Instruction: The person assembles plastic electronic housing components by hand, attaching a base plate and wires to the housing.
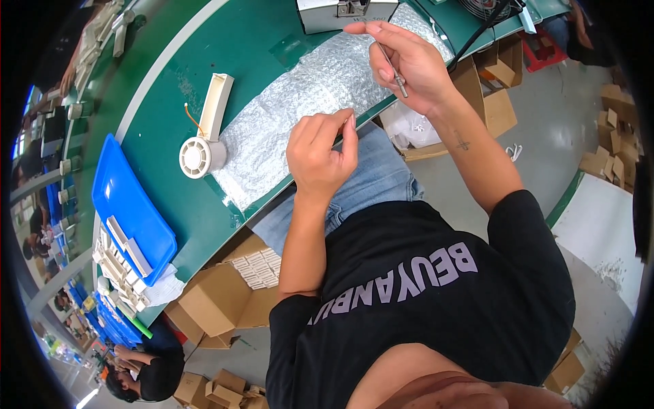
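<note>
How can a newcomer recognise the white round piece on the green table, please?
On the green table, find the clear plastic sheet. By its left end, to the left of the person's left hand, lies the white round piece. Unlike the long white trough beside it and the blue tray further left, it is drum-shaped, with slots ringing a plain centre.

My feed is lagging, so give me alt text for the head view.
A person's right hand holds a thin metal rod; the left hand is curled, anything in it too small to make out. Below them, a clear plastic sheet partly covers a green bench. Further left lie a cream vented part and a blue tray.
</note>
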Available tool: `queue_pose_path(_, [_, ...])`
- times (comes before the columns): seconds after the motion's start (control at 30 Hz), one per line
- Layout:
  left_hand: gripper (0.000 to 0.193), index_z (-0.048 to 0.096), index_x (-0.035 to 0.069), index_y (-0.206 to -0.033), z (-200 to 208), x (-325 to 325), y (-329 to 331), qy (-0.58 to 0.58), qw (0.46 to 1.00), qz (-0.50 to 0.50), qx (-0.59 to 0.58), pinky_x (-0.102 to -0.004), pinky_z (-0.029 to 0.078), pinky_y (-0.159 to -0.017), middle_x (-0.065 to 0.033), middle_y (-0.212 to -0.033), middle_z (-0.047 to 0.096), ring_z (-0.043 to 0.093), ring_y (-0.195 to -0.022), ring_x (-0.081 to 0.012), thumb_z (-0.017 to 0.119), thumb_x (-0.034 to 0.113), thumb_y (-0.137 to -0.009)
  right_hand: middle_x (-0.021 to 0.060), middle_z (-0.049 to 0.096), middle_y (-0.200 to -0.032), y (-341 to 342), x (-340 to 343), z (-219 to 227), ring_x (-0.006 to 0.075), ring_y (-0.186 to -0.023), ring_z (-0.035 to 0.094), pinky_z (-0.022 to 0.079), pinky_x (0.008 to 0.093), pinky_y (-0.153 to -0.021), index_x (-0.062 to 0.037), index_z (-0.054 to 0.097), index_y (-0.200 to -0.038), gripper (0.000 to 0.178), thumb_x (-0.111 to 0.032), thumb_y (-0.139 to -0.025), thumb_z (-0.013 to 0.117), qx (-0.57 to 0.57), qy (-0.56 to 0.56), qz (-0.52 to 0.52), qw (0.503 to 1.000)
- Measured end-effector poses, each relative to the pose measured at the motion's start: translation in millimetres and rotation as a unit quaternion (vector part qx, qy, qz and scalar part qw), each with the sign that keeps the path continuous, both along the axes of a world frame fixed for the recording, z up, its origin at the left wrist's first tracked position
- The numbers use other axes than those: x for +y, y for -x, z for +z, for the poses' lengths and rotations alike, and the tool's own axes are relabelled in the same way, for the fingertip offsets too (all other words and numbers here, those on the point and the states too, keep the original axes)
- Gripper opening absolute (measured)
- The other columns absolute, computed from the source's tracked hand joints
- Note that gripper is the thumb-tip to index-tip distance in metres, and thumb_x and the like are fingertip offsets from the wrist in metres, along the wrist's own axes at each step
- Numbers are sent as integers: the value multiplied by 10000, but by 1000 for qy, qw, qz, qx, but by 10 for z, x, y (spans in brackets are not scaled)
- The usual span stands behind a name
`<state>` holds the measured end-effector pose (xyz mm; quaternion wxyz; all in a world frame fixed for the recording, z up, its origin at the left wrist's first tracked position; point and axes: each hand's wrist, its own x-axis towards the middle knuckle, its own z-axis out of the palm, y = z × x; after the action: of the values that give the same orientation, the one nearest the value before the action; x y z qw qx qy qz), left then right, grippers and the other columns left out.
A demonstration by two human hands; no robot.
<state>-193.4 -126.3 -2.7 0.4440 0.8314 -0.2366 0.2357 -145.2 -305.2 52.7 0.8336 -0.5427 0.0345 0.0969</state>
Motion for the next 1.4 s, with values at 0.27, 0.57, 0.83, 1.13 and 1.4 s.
queue_pose_path(0.27, [117,686,69,-805,3,-1,-4,-1,1000,0,4,-308,428,-563,-33,-696,613,559,-613,-205,727,9,-713,-13,484,-567,-34,-18,-60,51,-477,387,304,209,-437,12,580,-1229,337,-190,-1021,408,11,-51,7,999])
queue_pose_path(0.57, [99,697,30,-826,27,8,-10,-12,1000,-9,2,-299,445,-557,-65,-684,625,578,-589,-196,708,-25,-744,-47,383,-445,-110,-177,34,41,-379,280,230,205,-388,37,545,-1256,365,-207,-1026,400,30,36,36,998])
queue_pose_path(0.83, [103,699,28,-830,29,13,11,-5,1000,-12,0,-294,447,-552,-70,-699,636,580,-592,-196,706,-29,-745,-56,405,-430,-281,-526,14,23,-365,301,223,202,-369,41,607,-1213,379,-231,-988,469,20,44,121,992])
queue_pose_path(1.13, [107,699,27,-830,34,-2,-15,-9,1000,-11,5,-294,444,-555,-68,-699,633,576,-592,-197,705,-32,-741,-52,408,-454,-156,-447,34,25,-384,318,257,205,-401,11,622,-1187,362,-249,-1002,452,18,98,124,987])
queue_pose_path(1.4, [116,690,57,-834,13,38,2,-12,1000,-4,0,-333,435,-575,-52,-706,608,574,-632,-234,717,17,-729,-15,468,-513,-58,-159,45,61,-446,409,313,205,-466,-9,618,-1157,325,-232,-1010,433,25,87,34,995])
